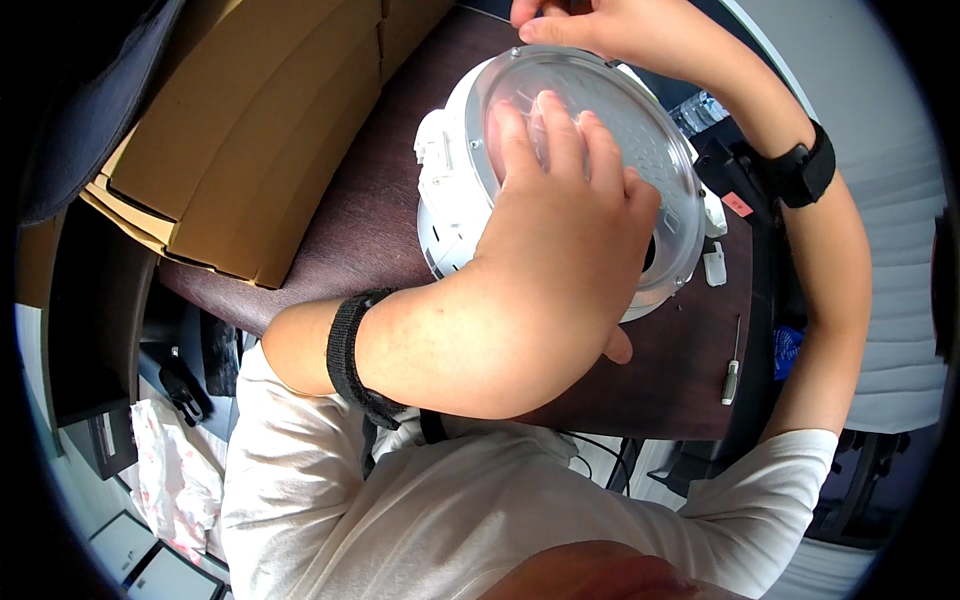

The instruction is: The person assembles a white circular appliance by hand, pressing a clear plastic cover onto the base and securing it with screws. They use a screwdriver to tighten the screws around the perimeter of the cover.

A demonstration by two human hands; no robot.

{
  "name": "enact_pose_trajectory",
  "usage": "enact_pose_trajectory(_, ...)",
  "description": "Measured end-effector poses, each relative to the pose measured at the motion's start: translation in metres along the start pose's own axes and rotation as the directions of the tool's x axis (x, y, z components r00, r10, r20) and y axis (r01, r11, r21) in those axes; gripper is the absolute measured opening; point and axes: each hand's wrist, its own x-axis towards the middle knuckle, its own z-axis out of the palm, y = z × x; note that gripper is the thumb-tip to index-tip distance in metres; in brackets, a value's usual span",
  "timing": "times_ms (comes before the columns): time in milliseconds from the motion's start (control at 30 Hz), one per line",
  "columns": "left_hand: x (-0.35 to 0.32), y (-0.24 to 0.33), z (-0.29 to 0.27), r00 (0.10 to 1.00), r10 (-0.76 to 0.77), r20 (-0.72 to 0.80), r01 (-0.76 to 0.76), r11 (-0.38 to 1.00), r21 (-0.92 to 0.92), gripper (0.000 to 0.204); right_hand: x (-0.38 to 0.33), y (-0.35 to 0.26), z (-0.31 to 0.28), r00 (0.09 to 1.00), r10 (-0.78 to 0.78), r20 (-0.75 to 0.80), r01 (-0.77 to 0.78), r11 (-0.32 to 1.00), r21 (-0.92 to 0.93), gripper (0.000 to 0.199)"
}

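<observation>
Resting our left hand spread open, grasping nothing, on the clear lid of the white device, one o'clock on the table, we'd best press evenly; our right hand curls at twelve, its grip's contents impossible to tell.

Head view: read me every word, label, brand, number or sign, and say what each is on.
Nothing reads clearly.
Clear lid: faint marks on or under it, too faint to read.
Red tag: any print is too small to read.
Blue packet: any print is too blurred to read.
</observation>
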Motion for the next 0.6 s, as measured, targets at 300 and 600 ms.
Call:
enact_pose_trajectory(300, 0.0002, 0.0007, 0.001, 1.0, 0.003, -0.021, -0.003, 1.0, 0.004, 0.108, -0.0013, 0.003, 0.0022, 0.985, -0.171, 0.028, 0.172, 0.984, -0.043, 0.02)
enact_pose_trajectory(600, -0.0007, 0.0007, 0.0013, 1.0, 0.009, -0.03, -0.009, 1.0, 0.009, 0.106, 0.0006, 0.0015, 0.0054, 0.979, -0.201, 0.025, 0.202, 0.976, -0.083, 0.02)
